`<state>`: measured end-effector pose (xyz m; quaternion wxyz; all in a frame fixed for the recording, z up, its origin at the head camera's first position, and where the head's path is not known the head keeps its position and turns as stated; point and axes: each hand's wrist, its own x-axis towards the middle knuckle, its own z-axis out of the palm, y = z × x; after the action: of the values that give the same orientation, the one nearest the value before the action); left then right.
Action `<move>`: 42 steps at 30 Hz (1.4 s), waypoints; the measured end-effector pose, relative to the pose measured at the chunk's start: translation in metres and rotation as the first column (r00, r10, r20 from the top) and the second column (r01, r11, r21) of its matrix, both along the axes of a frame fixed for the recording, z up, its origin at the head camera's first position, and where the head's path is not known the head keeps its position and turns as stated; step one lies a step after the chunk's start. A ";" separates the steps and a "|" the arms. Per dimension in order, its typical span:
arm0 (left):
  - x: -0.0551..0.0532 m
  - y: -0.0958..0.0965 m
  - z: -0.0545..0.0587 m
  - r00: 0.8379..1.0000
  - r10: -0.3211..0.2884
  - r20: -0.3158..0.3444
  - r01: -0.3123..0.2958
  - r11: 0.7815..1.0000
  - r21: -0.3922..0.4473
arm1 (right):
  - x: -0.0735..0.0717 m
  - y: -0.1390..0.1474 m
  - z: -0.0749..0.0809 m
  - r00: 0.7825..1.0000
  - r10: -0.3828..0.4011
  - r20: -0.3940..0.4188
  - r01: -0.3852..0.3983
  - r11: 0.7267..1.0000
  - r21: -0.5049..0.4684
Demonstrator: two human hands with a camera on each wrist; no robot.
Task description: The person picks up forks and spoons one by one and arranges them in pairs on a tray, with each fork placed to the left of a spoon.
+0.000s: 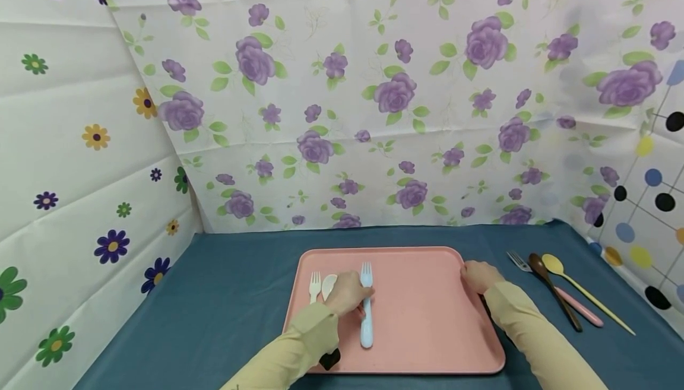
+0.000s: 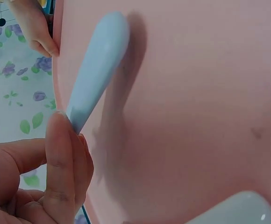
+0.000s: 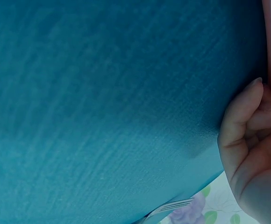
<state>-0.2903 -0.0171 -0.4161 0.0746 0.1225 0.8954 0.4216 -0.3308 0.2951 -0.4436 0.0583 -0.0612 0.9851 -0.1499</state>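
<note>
A light blue fork [image 1: 366, 332] is pinched between the thumb and fingers of my left hand [image 1: 346, 294], tines pointing away from me. In the left wrist view the fork's rounded handle [image 2: 100, 60] casts a shadow on the pink tray [image 1: 422, 307]. Just left of that hand, a white fork [image 1: 315, 285] and a white spoon [image 1: 328, 286] lie on the tray, their handles largely hidden by the hand and sleeve. My right hand [image 1: 481, 276] grips the tray's right rim near the far corner, its fingers curled at the edge in the right wrist view [image 3: 259, 140].
Right of the tray on the blue cloth [image 1: 240, 295] lie a fork with a pink handle [image 1: 579, 307], a dark brown wooden spoon [image 1: 556, 292] and a yellow spoon [image 1: 593, 295]. Flowered sheets [image 1: 342, 111] stand as walls behind and on the left; a dotted one [image 1: 649, 224] stands right.
</note>
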 end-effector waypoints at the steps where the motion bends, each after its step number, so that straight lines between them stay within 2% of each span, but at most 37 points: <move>1: -0.001 0.000 -0.001 1.000 0.001 -0.002 -0.001 1.000 0.001 | 0.000 0.000 -0.001 1.000 -0.001 0.000 0.001 1.000 0.001; 19: -0.003 0.007 -0.007 1.000 0.027 0.016 -0.026 0.999 -0.025 | -0.003 0.002 -0.004 1.000 -0.011 -0.011 0.011 1.000 -0.002; 23: -0.003 0.008 -0.006 1.000 0.024 0.016 -0.024 0.999 -0.029 | -0.009 0.006 -0.010 1.000 -0.014 -0.004 0.014 1.000 -0.009; 24: -0.003 0.009 -0.006 1.000 0.024 0.014 -0.023 0.999 -0.029 | -0.014 0.011 -0.017 1.000 0.002 -0.023 -0.002 1.000 -0.006; 26: -0.003 0.009 -0.006 1.000 0.024 0.016 -0.024 0.999 -0.027 | -0.017 0.013 -0.020 1.000 0.004 -0.023 -0.004 1.000 -0.002; 30: -0.003 0.010 -0.008 1.000 0.023 0.019 -0.023 0.999 -0.030 | -0.014 0.011 -0.017 1.000 0.000 -0.022 -0.001 1.000 -0.012; 31: -0.004 0.011 -0.008 0.999 0.023 0.022 -0.022 0.999 -0.031 | -0.009 0.006 -0.009 1.000 -0.016 -0.003 0.016 1.000 -0.016; 35: -0.004 0.012 -0.007 0.999 0.020 0.031 -0.020 0.999 -0.032 | -0.003 0.002 -0.003 1.000 -0.013 -0.011 0.013 1.000 -0.004; 42: -0.006 0.015 -0.008 1.000 0.027 0.013 -0.026 0.998 -0.051 | -0.002 0.002 -0.002 1.000 -0.010 -0.013 0.010 1.000 0.012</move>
<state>-0.2958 -0.0017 -0.4244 0.0784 0.1059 0.9067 0.4006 -0.3331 0.2967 -0.4453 0.0513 -0.0569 0.9866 -0.1439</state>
